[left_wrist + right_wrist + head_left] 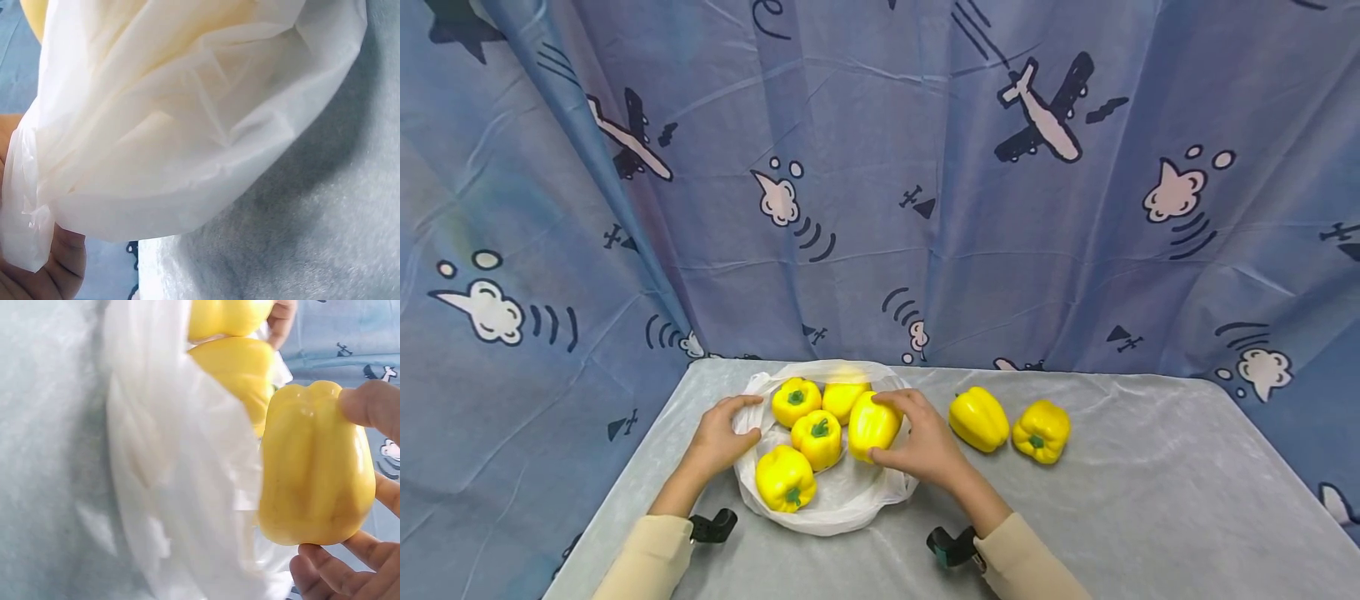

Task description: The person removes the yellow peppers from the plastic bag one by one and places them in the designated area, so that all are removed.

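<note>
A white plastic bag point(850, 508) lies with its mouth wide, several yellow bell peppers point(816, 439) inside it. My right hand point(928, 442) grips another yellow bell pepper point(874, 427) over the bag's right side. In the right wrist view the thumb presses one end of this pepper point(315, 469) and the fingers support the other. My left hand point(718, 437) holds the bag's left rim with bent fingers and thumb. In the left wrist view a fold of the bag point(156, 156) covers part of that hand point(62, 262).
Two more yellow bell peppers, one lying on its side point(979, 419) and one with its stem forward point(1041, 432), are on the grey-covered table point(1150, 500) right of the bag. A blue patterned curtain point(880, 208) hangs behind and beside the table.
</note>
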{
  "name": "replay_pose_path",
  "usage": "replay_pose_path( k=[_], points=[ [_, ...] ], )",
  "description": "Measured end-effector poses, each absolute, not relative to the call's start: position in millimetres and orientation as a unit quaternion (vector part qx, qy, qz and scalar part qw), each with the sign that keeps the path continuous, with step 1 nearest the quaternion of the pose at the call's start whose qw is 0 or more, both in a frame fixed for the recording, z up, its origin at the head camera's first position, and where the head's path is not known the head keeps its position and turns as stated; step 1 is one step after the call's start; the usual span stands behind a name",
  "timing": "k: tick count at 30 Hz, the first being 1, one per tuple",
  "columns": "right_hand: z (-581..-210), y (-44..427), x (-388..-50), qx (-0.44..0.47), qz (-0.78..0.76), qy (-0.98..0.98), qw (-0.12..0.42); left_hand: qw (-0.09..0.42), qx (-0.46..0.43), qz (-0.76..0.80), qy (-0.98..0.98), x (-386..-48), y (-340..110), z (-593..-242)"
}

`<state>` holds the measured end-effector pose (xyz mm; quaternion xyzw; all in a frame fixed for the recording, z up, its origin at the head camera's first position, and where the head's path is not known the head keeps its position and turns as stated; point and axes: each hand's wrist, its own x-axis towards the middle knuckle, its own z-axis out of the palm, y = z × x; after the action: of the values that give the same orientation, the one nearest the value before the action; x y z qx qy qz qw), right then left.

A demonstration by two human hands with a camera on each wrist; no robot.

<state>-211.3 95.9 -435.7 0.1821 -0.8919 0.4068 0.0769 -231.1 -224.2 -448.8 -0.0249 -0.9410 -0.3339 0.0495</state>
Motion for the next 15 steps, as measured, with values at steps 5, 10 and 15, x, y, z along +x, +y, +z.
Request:
replay_pose_path(
  k=[5, 10, 15],
  points=[
    [-425, 101, -208, 0.186, 0.411, -0.889, 0.082, 0.049, -0.024, -0.335, -0.941, -231, -224, -449],
    [-414, 109, -206, 0.187, 0.408, -0.889, 0.088, 0.046, -0.023, -0.337, -0.94, -230, -223, -447],
    [-404, 120, -203, 0.187, 0.408, -0.888, 0.1, 0.047, -0.024, -0.338, -0.94, -230, -223, -446]
  ],
)
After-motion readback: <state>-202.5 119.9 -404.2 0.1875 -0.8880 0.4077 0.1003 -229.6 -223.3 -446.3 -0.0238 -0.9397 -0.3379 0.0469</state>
